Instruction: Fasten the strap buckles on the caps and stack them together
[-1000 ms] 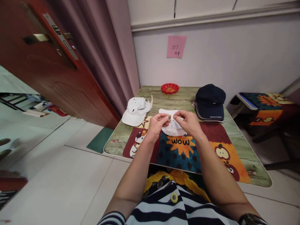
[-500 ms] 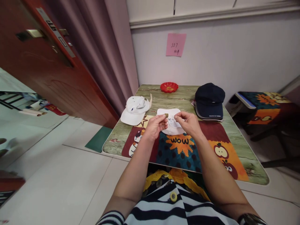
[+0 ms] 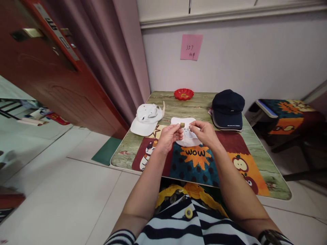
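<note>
A small brownish piece [image 3: 182,125] is pinched between the thumb and fingers of my left hand [image 3: 170,136]. Close to its right side, the fingertips of my right hand [image 3: 204,133] are pressed together; what they hold is too small to name. Beneath both hands a white cap [image 3: 189,140] lies on the table, partly covered by them. Another white cap [image 3: 145,124] with a small dark logo and a loose strap rests to the left. Dark blue caps [image 3: 228,109], apparently stacked, sit on the right side.
The wood-patterned table [image 3: 201,102] bears a colourful mat [image 3: 176,170] and a red scalloped dish [image 3: 184,94] at the back. A pink note [image 3: 191,47] is on the wall. A brown door [image 3: 84,102] stands left; a stool [image 3: 288,112] stands right.
The brownish piece shows more fully between my hands. My right fingertips have shifted slightly; the view has moved a little.
</note>
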The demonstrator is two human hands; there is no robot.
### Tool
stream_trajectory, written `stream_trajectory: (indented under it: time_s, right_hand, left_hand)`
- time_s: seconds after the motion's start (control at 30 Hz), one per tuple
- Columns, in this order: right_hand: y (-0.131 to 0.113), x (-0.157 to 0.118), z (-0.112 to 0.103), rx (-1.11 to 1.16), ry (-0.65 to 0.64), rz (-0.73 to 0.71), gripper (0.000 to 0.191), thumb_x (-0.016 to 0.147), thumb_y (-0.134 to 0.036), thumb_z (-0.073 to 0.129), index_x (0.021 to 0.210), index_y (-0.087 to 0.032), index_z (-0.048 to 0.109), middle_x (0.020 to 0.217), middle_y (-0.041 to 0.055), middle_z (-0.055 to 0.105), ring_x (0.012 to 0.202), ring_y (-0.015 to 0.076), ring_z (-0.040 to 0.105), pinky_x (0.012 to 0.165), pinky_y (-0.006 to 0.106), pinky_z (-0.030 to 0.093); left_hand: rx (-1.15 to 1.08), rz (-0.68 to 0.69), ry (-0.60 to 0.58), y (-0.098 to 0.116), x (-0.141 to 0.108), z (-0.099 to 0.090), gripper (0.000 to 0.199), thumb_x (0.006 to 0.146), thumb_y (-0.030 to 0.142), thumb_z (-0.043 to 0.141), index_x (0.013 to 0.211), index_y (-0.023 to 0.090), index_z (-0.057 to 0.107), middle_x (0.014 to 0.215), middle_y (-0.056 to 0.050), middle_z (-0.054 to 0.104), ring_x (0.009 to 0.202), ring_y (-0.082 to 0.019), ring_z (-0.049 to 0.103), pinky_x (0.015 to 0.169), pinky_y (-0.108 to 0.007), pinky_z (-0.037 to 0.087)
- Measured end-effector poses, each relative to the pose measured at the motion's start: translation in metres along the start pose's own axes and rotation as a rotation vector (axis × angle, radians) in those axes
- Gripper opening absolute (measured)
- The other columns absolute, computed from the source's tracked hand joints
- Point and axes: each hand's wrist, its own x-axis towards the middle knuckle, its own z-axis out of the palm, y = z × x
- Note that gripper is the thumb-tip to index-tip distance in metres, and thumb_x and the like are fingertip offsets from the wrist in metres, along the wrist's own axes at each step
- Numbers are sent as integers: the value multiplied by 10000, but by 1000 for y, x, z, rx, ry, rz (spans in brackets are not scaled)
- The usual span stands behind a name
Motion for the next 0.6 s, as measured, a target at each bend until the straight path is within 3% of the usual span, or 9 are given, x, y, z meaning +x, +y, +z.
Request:
stream_trajectory:
  time_s: [0.33,0.47,0.6]
  right_hand:
    - [-12,1,3,-142,2,-30,281,872,-404,580,845,-189,759,743,31,718,615,155,529,608,284,354]
    - [-6,-2,2,-36,10,-38,301,853,-442,618,914,-189,769,793,55,742,670,184,581,612,281,400]
    - [3,-3,-1,16,30,-27,299,835,-450,630,858,-179,756,752,58,724,676,191,588,613,287,427]
  left_hand:
    - [43,-11,-30,-3,-3,6,337,712,366,850,787,122,631,690,-8,647,587,-83,600,620,-236,517]
    - [23,4,22,-1,-1,1,327,718,362,848,771,125,629,676,-3,646,570,-82,594,606,-235,518]
    - [15,-5,47,2,1,-3,312,729,352,846,781,121,643,665,-7,651,561,-89,600,593,-240,522]
